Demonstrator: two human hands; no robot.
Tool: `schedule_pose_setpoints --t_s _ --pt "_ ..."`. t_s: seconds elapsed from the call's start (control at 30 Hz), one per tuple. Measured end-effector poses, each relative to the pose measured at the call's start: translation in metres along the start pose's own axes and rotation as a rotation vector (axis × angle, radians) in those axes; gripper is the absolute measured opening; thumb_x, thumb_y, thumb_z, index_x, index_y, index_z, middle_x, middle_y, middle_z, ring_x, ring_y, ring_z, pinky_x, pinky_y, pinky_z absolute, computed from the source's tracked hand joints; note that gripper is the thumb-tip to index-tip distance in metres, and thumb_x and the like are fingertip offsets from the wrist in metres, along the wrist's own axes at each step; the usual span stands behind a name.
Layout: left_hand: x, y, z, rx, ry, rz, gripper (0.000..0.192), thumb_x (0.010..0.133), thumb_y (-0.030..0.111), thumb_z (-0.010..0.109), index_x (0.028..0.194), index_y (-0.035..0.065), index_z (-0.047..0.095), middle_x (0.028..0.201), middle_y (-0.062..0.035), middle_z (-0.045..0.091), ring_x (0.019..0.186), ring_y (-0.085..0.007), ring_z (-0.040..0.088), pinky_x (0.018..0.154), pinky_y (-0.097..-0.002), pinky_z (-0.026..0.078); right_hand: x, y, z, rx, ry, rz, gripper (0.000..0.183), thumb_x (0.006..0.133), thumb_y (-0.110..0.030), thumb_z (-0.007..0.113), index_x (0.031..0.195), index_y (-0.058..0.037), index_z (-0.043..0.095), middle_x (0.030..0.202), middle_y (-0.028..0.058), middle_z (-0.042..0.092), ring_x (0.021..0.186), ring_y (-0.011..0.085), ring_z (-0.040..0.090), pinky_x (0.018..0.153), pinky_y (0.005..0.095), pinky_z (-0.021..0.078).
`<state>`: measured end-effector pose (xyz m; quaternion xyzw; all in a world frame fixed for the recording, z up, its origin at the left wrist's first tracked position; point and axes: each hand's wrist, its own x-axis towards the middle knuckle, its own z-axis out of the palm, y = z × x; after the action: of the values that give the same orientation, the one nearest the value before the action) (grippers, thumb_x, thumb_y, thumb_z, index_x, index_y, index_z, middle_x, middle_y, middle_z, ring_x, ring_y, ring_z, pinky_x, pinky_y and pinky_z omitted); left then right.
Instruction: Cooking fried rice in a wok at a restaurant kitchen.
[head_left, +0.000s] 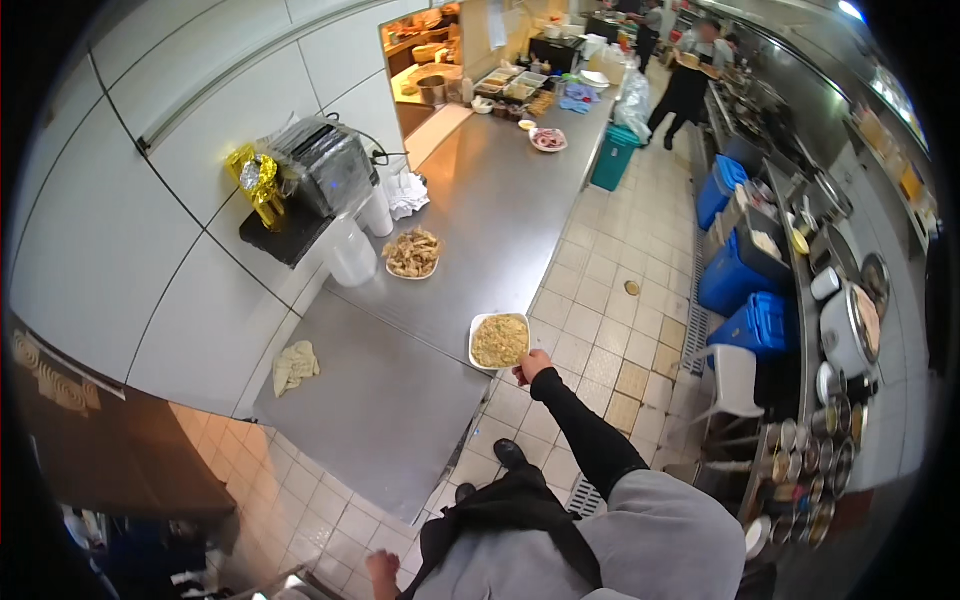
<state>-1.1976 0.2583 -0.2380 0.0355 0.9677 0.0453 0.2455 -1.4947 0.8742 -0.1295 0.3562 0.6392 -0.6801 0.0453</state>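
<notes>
My right hand (531, 365) grips the near right corner of a white square bowl (474, 341). The bowl holds fried rice (501, 340) and is at the right edge of the stainless steel counter (480, 247); whether it rests on the steel or hangs just above is hard to tell. Low in the picture my left hand (384, 565) hangs beside my body, away from the counter. It is small and blurred, so its fingers are unclear, and no object shows in it. Farther up the counter, a white dish of fried, battered pieces (413, 253) stands near the wall.
A crumpled cloth (295, 367) lies on the counter's near part. Stacked plastic containers (349, 251) stand below a wrapped machine (322, 165) on a wall shelf. Blue bins (750, 330) and a white chair (727, 382) line the aisle's right side. A co-worker (686, 82) stands farther along the aisle.
</notes>
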Motion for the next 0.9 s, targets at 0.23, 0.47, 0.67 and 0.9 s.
schedule_pose_setpoints --t_s 0.23,0.47,0.67,0.9 --pt "-0.149 0.105 0.088 -0.664 -0.229 -0.648 0.021 0.073 0.028 0.078 0.082 0.0088 0.078 0.089 -0.0125 0.076 0.085 -0.0315 0.073 0.077 -0.0427 0.058 0.099 -0.020 0.003 0.438 -0.127 0.039 0.034 0.096 -0.034 0.060 0.090 -0.0006 0.063 0.061 0.0083 0.061 0.044 0.0169 0.052 0.042 0.0311 0.0439" --pt "-0.196 0.145 0.088 -0.996 -0.131 -0.837 0.021 0.072 0.027 0.078 0.081 0.0081 0.077 0.089 -0.0128 0.076 0.084 -0.0320 0.073 0.077 -0.0426 0.058 0.080 0.023 0.043 0.421 -0.123 -0.053 0.048 0.102 -0.046 0.055 0.088 0.0001 0.061 0.056 0.0097 0.058 0.036 0.0169 0.046 0.034 0.0315 0.0355" --pt "-0.266 0.144 0.183 -1.192 0.008 -0.930 0.022 0.072 0.027 0.078 0.081 0.0074 0.077 0.089 -0.0130 0.076 0.084 -0.0325 0.073 0.077 -0.0425 0.058 -0.025 0.066 0.123 0.166 -0.337 -0.198 0.036 0.097 -0.036 0.066 0.083 -0.0040 0.059 0.055 0.0063 0.055 0.038 0.0154 0.047 0.035 0.0303 0.0348" --pt "-0.299 0.130 0.366 -0.672 0.084 -1.012 0.022 0.072 0.027 0.078 0.080 0.0067 0.077 0.088 -0.0133 0.075 0.083 -0.0331 0.073 0.076 -0.0424 0.058 -0.215 0.179 0.208 -0.007 -0.829 -0.156 0.019 0.092 -0.024 0.064 0.081 -0.0099 0.061 0.058 0.0034 0.057 0.043 0.0122 0.050 0.036 0.0278 0.0354"
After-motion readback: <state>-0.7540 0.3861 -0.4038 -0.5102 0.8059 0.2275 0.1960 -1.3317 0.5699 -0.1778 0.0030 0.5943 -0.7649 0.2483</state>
